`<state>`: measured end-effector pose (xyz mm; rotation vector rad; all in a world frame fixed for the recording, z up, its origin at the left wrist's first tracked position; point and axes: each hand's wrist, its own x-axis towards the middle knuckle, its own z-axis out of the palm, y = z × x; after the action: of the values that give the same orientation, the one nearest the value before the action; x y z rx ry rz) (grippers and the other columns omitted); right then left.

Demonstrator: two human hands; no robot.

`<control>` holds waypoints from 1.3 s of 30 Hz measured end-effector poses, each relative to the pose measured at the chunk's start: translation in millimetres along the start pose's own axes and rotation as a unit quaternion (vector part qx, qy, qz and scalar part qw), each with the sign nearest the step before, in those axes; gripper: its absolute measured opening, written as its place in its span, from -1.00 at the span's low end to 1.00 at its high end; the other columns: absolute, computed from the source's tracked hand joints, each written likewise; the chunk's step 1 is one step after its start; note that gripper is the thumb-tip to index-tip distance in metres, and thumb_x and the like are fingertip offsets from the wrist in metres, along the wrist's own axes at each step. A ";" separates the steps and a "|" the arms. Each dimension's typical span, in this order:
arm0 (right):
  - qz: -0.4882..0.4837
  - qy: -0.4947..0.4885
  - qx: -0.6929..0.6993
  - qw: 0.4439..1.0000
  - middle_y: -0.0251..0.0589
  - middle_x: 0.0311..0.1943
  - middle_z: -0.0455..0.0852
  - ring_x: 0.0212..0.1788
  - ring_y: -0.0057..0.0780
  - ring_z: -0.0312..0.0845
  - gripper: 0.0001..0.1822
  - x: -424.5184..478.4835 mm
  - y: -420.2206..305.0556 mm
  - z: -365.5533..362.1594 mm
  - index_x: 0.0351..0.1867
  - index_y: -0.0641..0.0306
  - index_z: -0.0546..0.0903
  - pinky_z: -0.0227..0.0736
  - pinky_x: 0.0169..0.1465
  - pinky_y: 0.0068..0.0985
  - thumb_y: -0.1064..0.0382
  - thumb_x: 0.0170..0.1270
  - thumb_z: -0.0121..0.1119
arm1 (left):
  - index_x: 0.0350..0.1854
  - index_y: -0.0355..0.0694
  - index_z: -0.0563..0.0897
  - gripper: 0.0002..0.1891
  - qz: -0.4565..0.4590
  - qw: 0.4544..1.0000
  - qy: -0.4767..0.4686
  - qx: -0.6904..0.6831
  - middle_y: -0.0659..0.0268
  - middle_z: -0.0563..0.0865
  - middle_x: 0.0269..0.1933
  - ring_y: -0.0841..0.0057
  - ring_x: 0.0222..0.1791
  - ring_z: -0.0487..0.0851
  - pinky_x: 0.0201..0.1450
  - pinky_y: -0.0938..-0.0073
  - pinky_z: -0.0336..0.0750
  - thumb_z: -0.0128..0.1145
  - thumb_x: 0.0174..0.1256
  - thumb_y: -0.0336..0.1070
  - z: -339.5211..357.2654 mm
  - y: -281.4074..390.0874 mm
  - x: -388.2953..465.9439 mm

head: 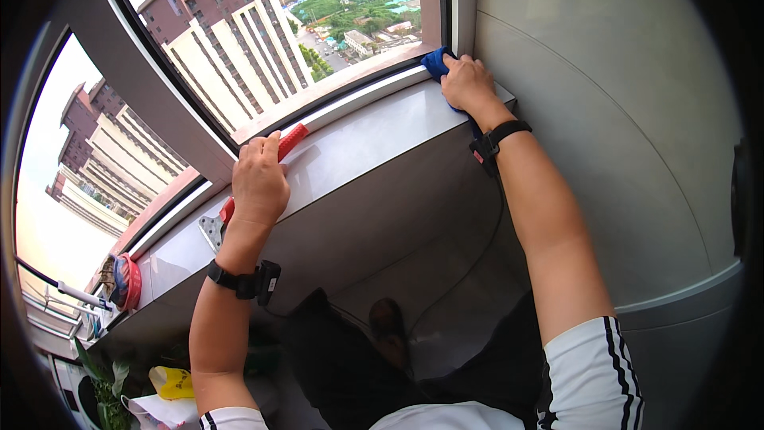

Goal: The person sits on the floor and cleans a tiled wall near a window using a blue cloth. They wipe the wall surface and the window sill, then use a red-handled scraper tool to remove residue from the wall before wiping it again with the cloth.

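My left hand (259, 182) grips a scraper with a red handle (292, 142) above the window sill (382, 125). The scraper's metal head (211, 232) points back toward my wrist, low over the sill. In the far right corner, my right hand (470, 85) presses a blue cloth (437, 62) against the bottom of the window frame (370, 91), where it meets the wall. Part of the cloth hangs under my palm near the sill's front edge. My left hand hides the middle of the scraper.
A red bowl-like container (132, 282) with cloth-like contents stands on the sill at the left, beside a white-handled tool (83, 295). Below are a leafy plant (107, 388) and a yellow bag (173, 382). A tiled wall (585, 149) bounds the right. Cables run from both wrist devices.
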<state>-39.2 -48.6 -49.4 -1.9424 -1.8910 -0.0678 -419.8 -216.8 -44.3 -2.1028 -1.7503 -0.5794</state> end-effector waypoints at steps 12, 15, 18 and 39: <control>-0.183 -0.007 -0.078 0.980 0.08 0.18 0.78 0.32 0.01 0.65 -0.67 -28.2 -81.2 16.9 -0.03 0.39 0.84 0.55 0.44 -0.15 0.27 0.47 0.09 | 0.16 -0.34 0.76 -0.60 -0.075 0.994 0.016 -0.082 -0.01 0.81 0.08 -0.04 0.12 0.71 0.30 0.08 0.57 0.20 0.27 -0.67 -46.7 -87.8 -86.3; -0.295 -0.012 -0.001 0.956 0.06 0.12 0.80 0.29 -0.02 0.69 -0.68 -86.3 -175.2 22.2 -0.12 0.38 0.87 0.60 0.35 -0.18 0.28 0.45 0.10 | 0.17 -0.37 0.76 -0.59 -0.135 0.986 0.008 -0.096 -0.03 0.81 0.14 -0.03 0.20 0.72 0.37 0.15 0.56 0.20 0.27 -0.67 -50.9 -103.3 -96.3; -0.366 -0.025 0.084 0.926 0.04 0.10 0.80 0.24 -0.05 0.69 -0.66 -129.2 -262.5 35.2 -0.16 0.33 0.89 0.55 0.37 -0.21 0.25 0.45 0.10 | 0.16 -0.41 0.76 -0.57 -0.194 0.977 -0.021 -0.086 -0.07 0.80 0.17 -0.06 0.23 0.72 0.41 0.16 0.54 0.15 0.24 -0.67 -53.9 -108.4 -93.8; -0.133 -0.051 -0.075 0.987 0.02 0.38 0.66 0.47 -0.02 0.53 -0.59 -54.1 -111.4 6.8 0.13 0.40 0.82 0.45 0.54 -0.16 0.23 0.54 0.04 | -0.19 -0.33 0.79 -0.79 -0.113 0.940 0.262 -0.187 0.15 0.85 -0.14 0.21 -0.06 0.78 0.15 0.28 0.64 0.07 0.35 -0.56 -29.7 -92.8 -90.2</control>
<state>-152.2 -99.5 -43.6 -1.8037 -2.2635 -0.1981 -527.8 -291.1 -64.9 -1.7280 -1.6574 -1.4856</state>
